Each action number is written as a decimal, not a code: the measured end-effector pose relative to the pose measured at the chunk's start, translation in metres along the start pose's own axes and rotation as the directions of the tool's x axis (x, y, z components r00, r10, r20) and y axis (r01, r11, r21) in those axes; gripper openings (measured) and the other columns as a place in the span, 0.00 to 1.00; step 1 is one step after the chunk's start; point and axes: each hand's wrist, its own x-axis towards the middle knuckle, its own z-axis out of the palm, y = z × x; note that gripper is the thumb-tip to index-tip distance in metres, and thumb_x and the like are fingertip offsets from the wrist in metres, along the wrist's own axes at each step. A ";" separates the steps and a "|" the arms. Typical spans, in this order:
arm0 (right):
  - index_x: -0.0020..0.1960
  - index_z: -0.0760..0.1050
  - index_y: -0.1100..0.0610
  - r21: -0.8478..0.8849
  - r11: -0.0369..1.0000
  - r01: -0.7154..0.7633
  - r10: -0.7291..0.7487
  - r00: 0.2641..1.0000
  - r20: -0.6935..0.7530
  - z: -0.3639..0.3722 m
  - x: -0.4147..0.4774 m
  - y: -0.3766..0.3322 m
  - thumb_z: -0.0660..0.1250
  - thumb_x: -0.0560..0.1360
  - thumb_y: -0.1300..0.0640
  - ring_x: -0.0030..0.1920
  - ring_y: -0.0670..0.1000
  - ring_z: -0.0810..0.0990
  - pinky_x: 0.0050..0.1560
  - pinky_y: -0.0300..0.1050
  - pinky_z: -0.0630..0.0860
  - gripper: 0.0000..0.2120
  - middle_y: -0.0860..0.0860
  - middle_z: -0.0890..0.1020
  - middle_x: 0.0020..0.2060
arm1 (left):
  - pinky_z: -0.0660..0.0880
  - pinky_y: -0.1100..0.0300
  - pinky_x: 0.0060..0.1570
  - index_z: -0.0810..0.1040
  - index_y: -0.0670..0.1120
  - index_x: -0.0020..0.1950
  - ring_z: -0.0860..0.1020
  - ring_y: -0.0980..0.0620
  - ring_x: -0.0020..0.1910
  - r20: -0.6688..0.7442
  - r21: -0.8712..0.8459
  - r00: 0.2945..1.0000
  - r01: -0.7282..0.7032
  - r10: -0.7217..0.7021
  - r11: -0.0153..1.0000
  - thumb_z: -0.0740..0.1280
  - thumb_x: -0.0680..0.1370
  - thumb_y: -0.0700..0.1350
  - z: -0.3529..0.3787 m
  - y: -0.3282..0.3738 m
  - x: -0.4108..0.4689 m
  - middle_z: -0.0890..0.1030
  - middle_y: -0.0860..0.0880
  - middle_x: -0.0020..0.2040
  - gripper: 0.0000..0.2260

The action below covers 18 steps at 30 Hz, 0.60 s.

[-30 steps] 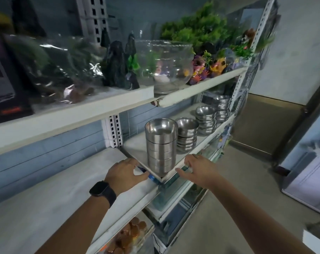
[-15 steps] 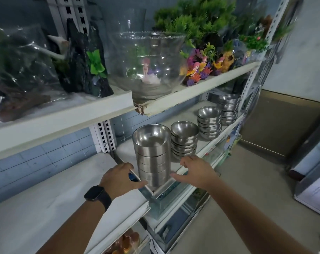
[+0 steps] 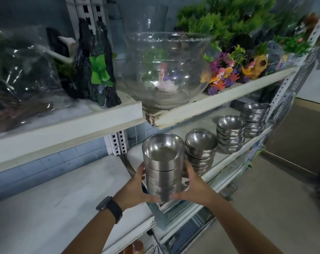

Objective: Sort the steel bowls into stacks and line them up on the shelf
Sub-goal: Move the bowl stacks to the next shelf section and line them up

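1. Shelf (image 3: 227, 160): three further stacks (image 3: 230, 133) stand in a row along its right part.
2. Nearest stack of steel bowls (image 3: 162, 167): upright at the shelf's left end, just beside the row.
3. Left hand (image 3: 137, 187) and right hand (image 3: 194, 186): gripping this stack from opposite sides.

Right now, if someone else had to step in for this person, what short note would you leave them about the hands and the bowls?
Hands: the left hand and right hand grip the nearest stack of steel bowls from either side, at the near corner of the shelf. Whether it is lifted is unclear.
Done: the second stack, third stack and farthest stack stand in a row along the shelf.
Left: probably set this stack in line with them and let go.
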 end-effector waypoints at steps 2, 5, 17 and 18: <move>0.78 0.43 0.32 0.084 0.996 0.000 -0.004 0.999 0.037 0.000 0.006 0.006 0.86 0.54 0.38 0.73 0.41 0.67 0.71 0.54 0.72 0.67 0.38 0.66 0.74 | 0.72 0.57 0.69 0.48 0.66 0.78 0.71 0.63 0.70 -0.018 -0.092 1.000 -0.014 0.012 0.996 0.86 0.60 0.53 0.006 0.001 0.002 0.72 0.64 0.68 0.59; 0.77 0.46 0.32 0.161 0.987 0.009 -0.024 0.996 0.088 -0.002 0.013 0.010 0.87 0.55 0.45 0.72 0.41 0.67 0.70 0.51 0.73 0.64 0.37 0.66 0.72 | 0.74 0.60 0.65 0.50 0.64 0.78 0.73 0.60 0.68 -0.067 -0.166 0.998 -0.033 0.022 0.986 0.86 0.60 0.47 0.014 0.003 0.003 0.75 0.63 0.67 0.59; 0.78 0.45 0.38 0.228 0.972 0.048 -0.086 0.983 0.163 -0.012 0.026 0.012 0.84 0.63 0.57 0.57 0.26 0.69 0.47 0.19 0.68 0.60 0.33 0.67 0.65 | 0.76 0.64 0.60 0.57 0.67 0.73 0.77 0.61 0.63 -0.215 -0.229 0.976 -0.012 -0.039 0.973 0.86 0.61 0.41 0.032 0.007 0.004 0.79 0.65 0.61 0.53; 0.78 0.46 0.36 0.226 0.973 0.047 -0.086 0.982 0.167 -0.013 0.027 0.012 0.85 0.62 0.56 0.61 0.30 0.69 0.51 0.22 0.67 0.60 0.33 0.67 0.65 | 0.76 0.64 0.59 0.58 0.68 0.71 0.77 0.61 0.62 -0.223 -0.225 0.974 -0.009 -0.043 0.974 0.86 0.61 0.41 0.032 0.008 0.003 0.79 0.65 0.60 0.51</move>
